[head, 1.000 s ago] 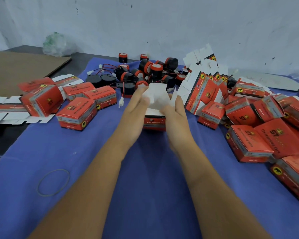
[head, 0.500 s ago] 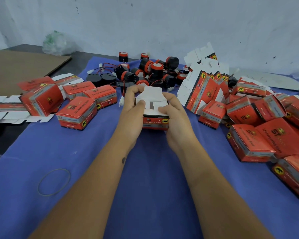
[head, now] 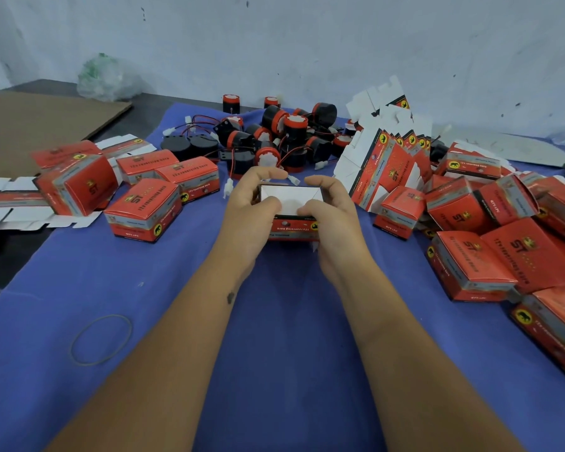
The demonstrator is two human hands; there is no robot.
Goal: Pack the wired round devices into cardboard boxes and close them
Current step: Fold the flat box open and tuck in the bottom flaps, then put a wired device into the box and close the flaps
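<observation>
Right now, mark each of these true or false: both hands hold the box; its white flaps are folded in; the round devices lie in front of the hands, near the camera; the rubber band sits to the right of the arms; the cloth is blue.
1. Both hands, left hand and right hand, hold the box. True.
2. Its white flaps are folded in over the top. True.
3. The round devices lie near the camera. False: they are piled beyond the hands, toward the wall.
4. The rubber band sits right of the arms. False: it lies left of the left arm.
5. The cloth is blue. True.
</observation>
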